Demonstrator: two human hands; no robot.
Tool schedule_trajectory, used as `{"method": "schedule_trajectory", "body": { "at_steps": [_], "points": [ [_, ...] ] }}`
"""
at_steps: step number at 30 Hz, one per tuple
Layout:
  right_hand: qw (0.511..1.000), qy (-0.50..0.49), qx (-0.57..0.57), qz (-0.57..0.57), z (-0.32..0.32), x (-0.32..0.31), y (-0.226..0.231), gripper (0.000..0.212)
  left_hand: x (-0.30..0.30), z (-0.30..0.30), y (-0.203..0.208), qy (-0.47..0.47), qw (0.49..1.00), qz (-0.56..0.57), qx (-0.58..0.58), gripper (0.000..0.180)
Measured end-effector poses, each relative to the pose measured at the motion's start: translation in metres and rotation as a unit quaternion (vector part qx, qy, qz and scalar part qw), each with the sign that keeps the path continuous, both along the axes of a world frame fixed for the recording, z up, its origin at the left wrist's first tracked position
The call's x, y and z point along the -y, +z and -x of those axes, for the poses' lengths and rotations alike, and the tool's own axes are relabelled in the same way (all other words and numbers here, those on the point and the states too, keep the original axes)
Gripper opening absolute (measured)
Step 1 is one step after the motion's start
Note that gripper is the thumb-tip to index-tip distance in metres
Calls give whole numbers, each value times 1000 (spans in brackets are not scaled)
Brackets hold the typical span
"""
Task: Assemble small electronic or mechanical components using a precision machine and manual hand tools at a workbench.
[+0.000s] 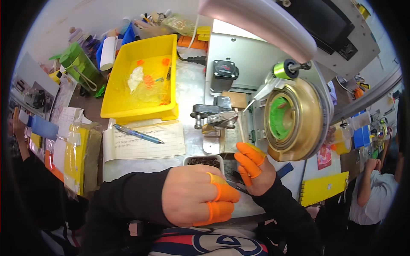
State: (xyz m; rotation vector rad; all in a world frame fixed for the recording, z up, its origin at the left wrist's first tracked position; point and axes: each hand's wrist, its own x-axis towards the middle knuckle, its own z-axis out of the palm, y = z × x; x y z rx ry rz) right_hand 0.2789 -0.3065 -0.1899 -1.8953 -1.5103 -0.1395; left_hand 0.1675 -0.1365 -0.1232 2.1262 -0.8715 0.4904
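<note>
Tray (221,162) of small dark pieces (203,161) lies just ahead of the left hand (190,195), the nearer of the 2, and left of the right hand (259,175), long axis crosswise. Fingers on both curl; whether either grasps anything, I cannot tell.

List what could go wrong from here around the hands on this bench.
Spill: the left hand sits close to the small white tray of loose dark bits; a knock might scatter them.

Bump: the right hand is near the thin stick at the metal fixture; a careless move might jog it.

Roll: the pen lies loose on the paper and might roll off if nudged.
</note>
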Motion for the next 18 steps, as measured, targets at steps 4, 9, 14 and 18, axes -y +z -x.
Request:
{"method": "schedule_trajectory", "body": {
  "at_steps": [4, 9, 14, 18],
  "points": [
    [1000, -22, 16, 0, 4, -2, -1, 30, -1, 1, -7, -2, 1000, 22, 4, 14],
    [1000, -2, -16, -11, 4, 6, 16, 30, -3, 0, -7, -7, 999, 18, -28, 15],
    [1000, -3, -3, -18, 9, 15, 33, 25, -2, -2, -10, -16, 999, 32, -7, 15],
    [1000, 13, 16, -5, 11, 16, 37, 22, -2, -5, -13, -23, 998, 40, -36, 13]
  ]
}}
